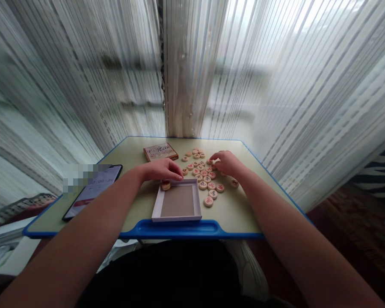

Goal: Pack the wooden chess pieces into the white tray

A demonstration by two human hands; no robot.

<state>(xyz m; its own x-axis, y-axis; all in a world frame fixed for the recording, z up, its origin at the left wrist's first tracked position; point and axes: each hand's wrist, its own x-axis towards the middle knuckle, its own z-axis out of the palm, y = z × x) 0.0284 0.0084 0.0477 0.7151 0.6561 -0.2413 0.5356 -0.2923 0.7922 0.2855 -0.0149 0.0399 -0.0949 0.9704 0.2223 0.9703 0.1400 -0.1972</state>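
My left hand reaches over the back left corner of a shallow white box. Its fingers are stretched out and loosely together, with the tips beside a wooden Chinese chess piece. Inside the box, at the back left, is a chess piece. My right hand is over the right side of the scattered pieces. Its fingers are bent and apart, and the fingertips are at a chess piece; the palm hides part of what lies beneath. Many round pieces with red or dark characters lie beside the box.
A printed box lid lies at the back left of the table. A phone showing a timer rests on the left. The pale table has a blue edge with a moulded tray in front. Sheer striped curtains hang behind.
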